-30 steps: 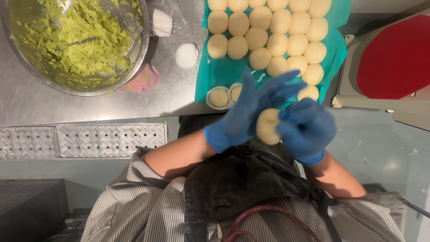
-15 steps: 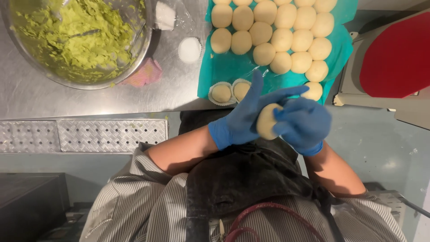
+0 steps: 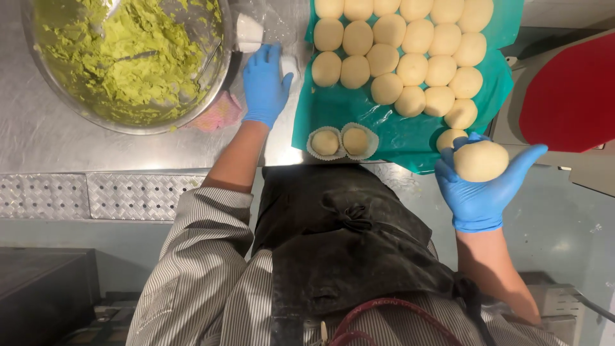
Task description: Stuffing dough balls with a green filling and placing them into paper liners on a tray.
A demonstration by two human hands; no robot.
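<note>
Right hand (image 3: pixel 482 192) at four o'clock, cupping dough ball (image 3: pixel 480 160). Left hand (image 3: pixel 263 83) at eleven o'clock, spread flat beside steel bowl (image 3: pixel 221 57), gripping nothing.

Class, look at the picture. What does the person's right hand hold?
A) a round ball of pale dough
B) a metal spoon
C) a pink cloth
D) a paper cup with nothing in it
A: the right hand, in a blue glove, cups a round dough ball beside the green sheet, with no spoon, cloth or cup in it.
</note>
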